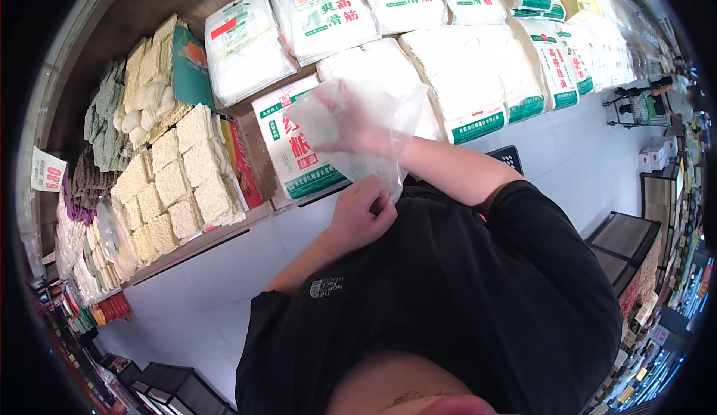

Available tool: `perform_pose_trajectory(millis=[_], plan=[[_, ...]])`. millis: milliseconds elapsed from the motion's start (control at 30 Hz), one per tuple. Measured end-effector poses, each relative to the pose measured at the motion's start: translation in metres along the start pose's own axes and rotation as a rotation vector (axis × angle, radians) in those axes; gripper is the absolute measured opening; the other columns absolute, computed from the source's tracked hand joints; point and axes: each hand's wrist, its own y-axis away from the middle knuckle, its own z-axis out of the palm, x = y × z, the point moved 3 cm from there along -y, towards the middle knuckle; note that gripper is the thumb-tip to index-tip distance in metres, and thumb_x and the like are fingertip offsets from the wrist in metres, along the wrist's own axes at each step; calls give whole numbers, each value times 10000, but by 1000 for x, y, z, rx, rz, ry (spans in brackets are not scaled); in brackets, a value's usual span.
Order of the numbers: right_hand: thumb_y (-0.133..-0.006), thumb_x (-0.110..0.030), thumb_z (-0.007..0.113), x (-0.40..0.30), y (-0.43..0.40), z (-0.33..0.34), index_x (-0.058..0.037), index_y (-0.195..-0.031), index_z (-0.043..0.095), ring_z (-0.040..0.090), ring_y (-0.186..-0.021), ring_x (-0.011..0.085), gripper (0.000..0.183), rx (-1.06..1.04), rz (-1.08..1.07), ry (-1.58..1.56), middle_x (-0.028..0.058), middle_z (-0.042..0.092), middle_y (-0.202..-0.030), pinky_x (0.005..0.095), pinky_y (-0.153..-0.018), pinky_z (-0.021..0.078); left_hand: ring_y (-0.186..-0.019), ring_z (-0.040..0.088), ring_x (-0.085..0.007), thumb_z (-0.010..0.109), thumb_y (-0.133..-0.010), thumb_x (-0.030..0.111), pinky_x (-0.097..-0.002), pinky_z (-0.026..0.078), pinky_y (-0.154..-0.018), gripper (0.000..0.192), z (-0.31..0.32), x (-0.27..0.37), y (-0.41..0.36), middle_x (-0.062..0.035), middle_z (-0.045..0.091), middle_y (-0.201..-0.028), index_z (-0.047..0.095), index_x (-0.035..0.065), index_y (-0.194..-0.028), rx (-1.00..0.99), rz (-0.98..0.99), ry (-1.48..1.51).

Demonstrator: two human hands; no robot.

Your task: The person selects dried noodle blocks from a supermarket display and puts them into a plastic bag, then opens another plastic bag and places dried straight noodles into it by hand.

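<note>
A thin clear plastic bag (411, 107) covers my right hand (355, 121), which shows blurred through the film with its fingers spread. My left hand (364, 213) is closed on the gathered lower edge of the bag, near my chest. Just beyond the bag lies a white, green and red package of dried noodles (297, 151) on the display shelf. Larger white packages (459, 73) sit to the right of it. To the left are stacked blocks of pale dried noodles (179, 174), with a red box (243, 163) beside them.
Green noodle bundles (106, 118) and dark brown ones (92, 182) fill the shelf's left end by a price card (48, 169). More white packages (325, 11) form the back row. A person stands by a shopping cart (641, 107) at far right. Dark display stands (622, 241) are behind right.
</note>
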Motion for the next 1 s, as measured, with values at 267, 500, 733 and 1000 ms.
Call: perform_pose_trajectory(millis=[267,500,733,1000], plan=[[-823,-464,709,23,21,-21,-206,-1477,473,465,-1339,381,742,-74,89,362,211,524,-1419,491,-1111,384,-548,503,-216,666,-747,-42,-333,410,-508,240,-4,-8,-8,-75,472,-674,445,54,-744,149,-14,-118],[-898,-428,619,-30,43,-35,-419,-1555,322,291,-1441,502,721,-137,-304,1429,219,191,-1645,612,-1090,352,-569,486,-230,631,-719,-94,-320,397,-528,241,-4,2,-21,-84,489,-702,441,54,-738,213,233,-83],[-938,-357,617,-45,70,-68,-158,-1342,596,543,-1257,315,451,-449,37,377,171,572,-1342,415,-1021,449,-721,489,-125,552,-817,-106,-264,418,-640,178,-11,-19,-38,-64,522,-828,446,37,-802,502,-69,21],[-905,-82,670,-83,95,-193,-63,-1141,694,676,-994,292,238,-86,-139,363,123,697,-1051,364,-882,534,-816,511,-92,546,-894,-86,-232,441,-756,177,-45,-38,-65,-39,549,-935,471,71,-925,817,-271,199]])
